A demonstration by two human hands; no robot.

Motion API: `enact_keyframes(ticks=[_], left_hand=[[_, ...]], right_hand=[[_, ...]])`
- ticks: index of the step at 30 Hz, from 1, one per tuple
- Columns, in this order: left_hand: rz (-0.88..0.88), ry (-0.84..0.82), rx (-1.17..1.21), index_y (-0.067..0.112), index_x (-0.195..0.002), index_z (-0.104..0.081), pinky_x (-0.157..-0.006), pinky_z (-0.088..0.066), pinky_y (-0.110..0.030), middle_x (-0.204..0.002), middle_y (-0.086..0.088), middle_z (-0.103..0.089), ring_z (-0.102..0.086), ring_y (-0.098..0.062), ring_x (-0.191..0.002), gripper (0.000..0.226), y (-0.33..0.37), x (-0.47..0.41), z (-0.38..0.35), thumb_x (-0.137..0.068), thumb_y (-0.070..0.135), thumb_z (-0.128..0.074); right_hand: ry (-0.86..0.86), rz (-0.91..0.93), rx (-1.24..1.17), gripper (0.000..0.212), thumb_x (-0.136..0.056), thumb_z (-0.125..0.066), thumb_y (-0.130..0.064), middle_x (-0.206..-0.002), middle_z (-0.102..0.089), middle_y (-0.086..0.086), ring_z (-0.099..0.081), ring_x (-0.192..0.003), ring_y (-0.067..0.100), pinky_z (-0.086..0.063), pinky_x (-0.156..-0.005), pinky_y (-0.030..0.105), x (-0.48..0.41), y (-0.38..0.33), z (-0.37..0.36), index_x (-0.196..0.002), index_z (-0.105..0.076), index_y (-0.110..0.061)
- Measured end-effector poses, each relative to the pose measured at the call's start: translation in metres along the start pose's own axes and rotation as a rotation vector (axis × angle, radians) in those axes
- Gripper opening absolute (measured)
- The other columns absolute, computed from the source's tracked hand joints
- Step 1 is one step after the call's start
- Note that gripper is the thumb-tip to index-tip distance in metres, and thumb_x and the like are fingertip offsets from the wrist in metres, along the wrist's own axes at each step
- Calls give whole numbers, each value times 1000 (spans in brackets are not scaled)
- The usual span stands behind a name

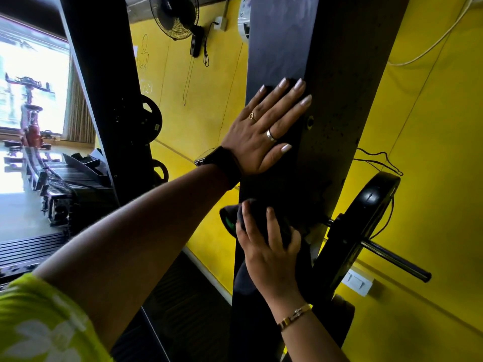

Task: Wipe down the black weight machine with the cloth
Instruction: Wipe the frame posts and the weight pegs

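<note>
Your left hand [261, 129], fingers [274, 96] straight, steadies you on the post [277, 43] while right hand [271, 254] grips prob. the cloth [256, 211] for wiping.

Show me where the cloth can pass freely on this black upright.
Free: the upright face above the left grip, up to the picture's edge. Crowded: lower down, where the right grip holds the cloth beside the weight plate and its peg.
</note>
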State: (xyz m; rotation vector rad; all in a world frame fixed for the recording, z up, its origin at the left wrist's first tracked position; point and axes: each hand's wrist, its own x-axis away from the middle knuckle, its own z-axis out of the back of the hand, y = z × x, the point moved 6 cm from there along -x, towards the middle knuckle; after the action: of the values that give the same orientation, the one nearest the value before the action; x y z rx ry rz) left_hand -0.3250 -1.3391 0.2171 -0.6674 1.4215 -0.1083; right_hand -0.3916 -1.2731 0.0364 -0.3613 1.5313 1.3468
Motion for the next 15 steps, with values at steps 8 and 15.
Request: enact_keyframes(ticks=[8,15], left_hand=[[35,0,27,27,-154,7,-120,-11,-46,-163,2,-4,5,-15,-148,58,3,13,-5,-102,47,-10],[21,2,24,27,-154,6,-120,-10,-45,-160,13,14,5,-14,-148,59,3,15,-8,-102,47,-12]], right_hand=[[118,-186,-48,35,-93,-53,-32,-146,-35,-1,-35,-126,34,-34,-89,50,-7,27,24,-128,-48,-32],[94,-82,-53,29,-98,-45,-25,-146,-36,-2,-34,-129,31,-31,-93,52,-15,0,3,-122,-61,-25]])
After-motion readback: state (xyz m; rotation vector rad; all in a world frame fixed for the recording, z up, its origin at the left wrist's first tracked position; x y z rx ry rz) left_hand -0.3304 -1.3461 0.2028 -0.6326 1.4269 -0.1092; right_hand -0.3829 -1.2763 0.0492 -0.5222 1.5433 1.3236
